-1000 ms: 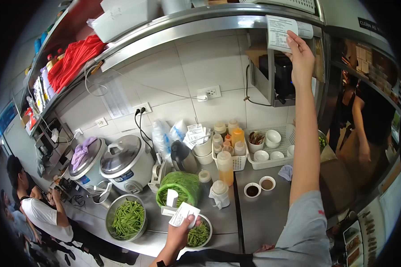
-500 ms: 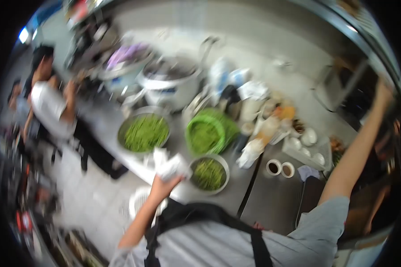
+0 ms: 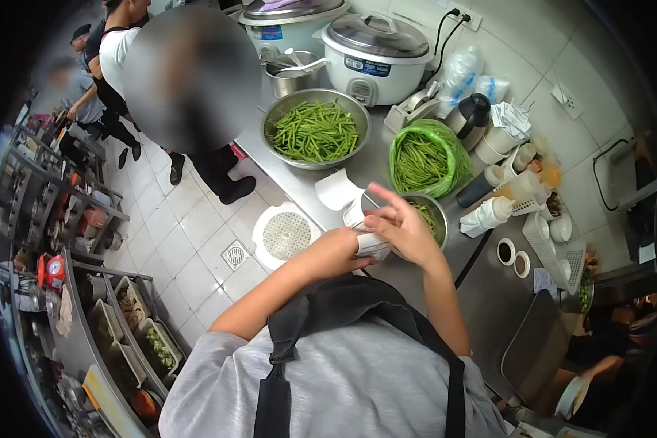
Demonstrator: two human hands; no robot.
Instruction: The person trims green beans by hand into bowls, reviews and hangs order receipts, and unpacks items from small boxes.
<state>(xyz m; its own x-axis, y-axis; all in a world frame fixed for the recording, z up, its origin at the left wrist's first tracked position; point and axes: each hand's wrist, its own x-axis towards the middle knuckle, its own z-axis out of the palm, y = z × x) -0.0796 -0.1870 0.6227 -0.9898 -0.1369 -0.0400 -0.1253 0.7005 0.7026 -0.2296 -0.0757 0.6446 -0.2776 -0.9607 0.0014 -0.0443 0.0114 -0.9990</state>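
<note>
A long curling white paper slip (image 3: 336,191) with some printing runs between my hands, above the counter's front edge. My left hand (image 3: 337,252) is closed on its lower part. My right hand (image 3: 410,232) pinches the slip near its middle, thumb against it and index finger raised and slightly blurred. Behind my right hand a metal bowl (image 3: 444,235) of green beans is partly hidden. Beyond the slip stands a metal colander (image 3: 362,111) heaped with cut green beans. To its right sits a green plastic bag (image 3: 456,155) full of beans.
Large rice cookers (image 3: 372,55) stand at the back. Sauce bottles (image 3: 487,212) and two small sauce cups (image 3: 514,259) are on the right. A white perforated stool (image 3: 285,232) stands on the tiled floor. Another person (image 3: 190,80) is at the left.
My right arm has come back from far right, and my right hand now meets my left at the slip. The crumpled-looking paper is now stretched into a curling strip. My view has shifted.
</note>
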